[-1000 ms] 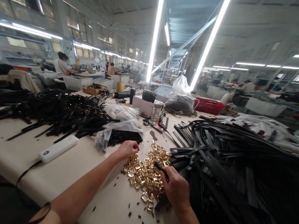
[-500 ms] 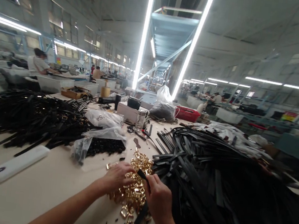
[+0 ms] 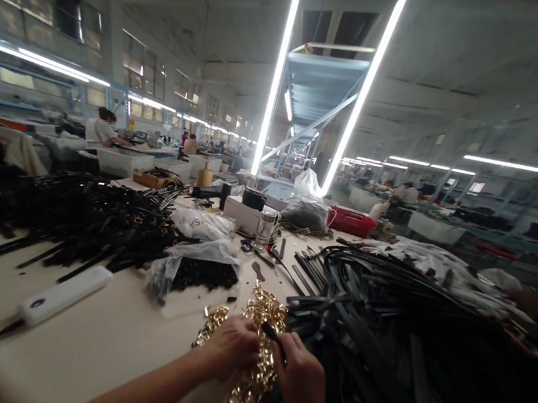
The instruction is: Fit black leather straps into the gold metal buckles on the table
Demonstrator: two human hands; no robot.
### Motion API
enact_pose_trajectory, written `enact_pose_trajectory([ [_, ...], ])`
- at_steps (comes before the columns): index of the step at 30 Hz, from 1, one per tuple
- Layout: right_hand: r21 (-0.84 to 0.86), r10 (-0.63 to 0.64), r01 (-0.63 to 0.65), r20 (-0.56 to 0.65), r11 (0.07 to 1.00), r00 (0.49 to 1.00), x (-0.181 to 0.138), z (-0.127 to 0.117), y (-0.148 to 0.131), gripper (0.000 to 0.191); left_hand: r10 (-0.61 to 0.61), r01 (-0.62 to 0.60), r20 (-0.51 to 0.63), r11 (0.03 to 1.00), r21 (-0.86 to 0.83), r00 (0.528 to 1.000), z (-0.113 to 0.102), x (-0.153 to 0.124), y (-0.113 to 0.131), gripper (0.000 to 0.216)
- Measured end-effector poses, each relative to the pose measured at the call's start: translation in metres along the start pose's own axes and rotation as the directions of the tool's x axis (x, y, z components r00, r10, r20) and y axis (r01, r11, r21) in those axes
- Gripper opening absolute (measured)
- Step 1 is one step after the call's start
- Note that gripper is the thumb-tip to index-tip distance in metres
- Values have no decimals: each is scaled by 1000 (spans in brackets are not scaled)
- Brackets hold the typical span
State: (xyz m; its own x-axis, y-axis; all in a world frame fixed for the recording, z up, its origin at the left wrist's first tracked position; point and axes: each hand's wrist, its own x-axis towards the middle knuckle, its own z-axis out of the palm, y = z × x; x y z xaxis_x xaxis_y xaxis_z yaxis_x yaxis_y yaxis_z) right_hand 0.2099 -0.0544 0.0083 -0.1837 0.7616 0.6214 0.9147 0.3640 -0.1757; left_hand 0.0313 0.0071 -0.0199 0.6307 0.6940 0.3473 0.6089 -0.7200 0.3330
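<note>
My right hand (image 3: 300, 374) is closed round a black strap (image 3: 270, 331), whose end points up and to the left out of the fingers. Beside it, my left hand (image 3: 232, 349) rests over a heap of gold metal buckles (image 3: 265, 307), fingers curled down and closed among them. Its fingertips are partly hidden, so what they pinch cannot be made out. More gold buckles (image 3: 214, 320) lie just left of that hand. Close on the right, a large pile of long black straps (image 3: 374, 308) reaches up to my right hand.
A clear bag of small black pieces (image 3: 204, 274) lies beyond my left hand. Further left are a white power strip (image 3: 66, 294) and a heap of black straps with buckles (image 3: 93, 218). A glass mug (image 3: 265, 229) and a red basket (image 3: 353, 222) stand farther back.
My left fingers have gone from spread over the buckles to curled down among them. My right hand keeps the strap. The whole view has shifted, moving things right and slightly down.
</note>
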Motion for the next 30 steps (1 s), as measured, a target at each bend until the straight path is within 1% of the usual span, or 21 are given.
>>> enact_pose_trajectory([
  [2, -9, 9, -9, 16, 1000, 1000, 0, 0, -1, 26, -7, 8, 36, 1000, -20, 999, -9, -2, 1, 11],
  [4, -9, 6, -6, 26, 1000, 1000, 0, 2, 0, 26, -38, 40, 41, 998, -49, 998, -16, -4, 3, 14],
  [7, -6, -8, 8, 29, 1000, 1000, 0, 6, 3, 27, -81, 77, -22, 986, -149, 996, -22, -7, 5, 13],
  [9, 0, -21, 21, 27, 1000, 999, 0, 6, 3, 27, -150, 121, -92, 958, -261, 984, -25, -9, 4, 14],
  [11, 9, -28, 27, 24, 1000, 999, 0, 5, 2, 28, -278, 210, -122, 894, -395, 953, -28, -11, 2, 18],
  [13, 13, -22, 22, 33, 1000, 999, 1, 2, -1, 28, -424, 315, -81, 776, -547, 902, -30, -12, -2, 21],
  [14, 16, -15, 15, 43, 1000, 999, 1, 1, -3, 28, -484, 359, -31, 687, -632, 874, -31, -13, -4, 23],
  [16, 34, 2, -4, 69, 999, 998, 2, -1, -6, 27, -561, 402, 95, 455, -794, 823, -30, -14, -8, 29],
  [18, 75, 16, -23, 97, 997, 995, 3, -2, -8, 26, -579, 396, 211, 214, -893, 788, -27, -15, -10, 32],
  [19, 101, 22, -33, 108, 994, 994, 3, -3, -9, 25, -580, 385, 252, 116, -916, 774, -26, -16, -11, 33],
  [21, 146, 31, -48, 118, 988, 993, 3, -4, -12, 23, -580, 365, 309, -22, -931, 753, -23, -17, -11, 33],
  [23, 173, 37, -56, 115, 983, 993, 4, -5, -14, 21, -574, 348, 345, -110, -931, 743, -21, -17, -11, 33],
  [24, 182, 39, -59, 112, 982, 993, 4, -6, -15, 21, -566, 343, 355, -134, -930, 744, -21, -17, -11, 33],
  [28, 215, 50, -72, 109, 974, 993, 5, -5, -17, 20, -531, 326, 362, -164, -931, 766, -24, -17, -12, 32],
  [30, 225, 56, -82, 118, 971, 991, 4, -3, -17, 19, -532, 315, 355, -169, -934, 769, -27, -17, -12, 31],
])
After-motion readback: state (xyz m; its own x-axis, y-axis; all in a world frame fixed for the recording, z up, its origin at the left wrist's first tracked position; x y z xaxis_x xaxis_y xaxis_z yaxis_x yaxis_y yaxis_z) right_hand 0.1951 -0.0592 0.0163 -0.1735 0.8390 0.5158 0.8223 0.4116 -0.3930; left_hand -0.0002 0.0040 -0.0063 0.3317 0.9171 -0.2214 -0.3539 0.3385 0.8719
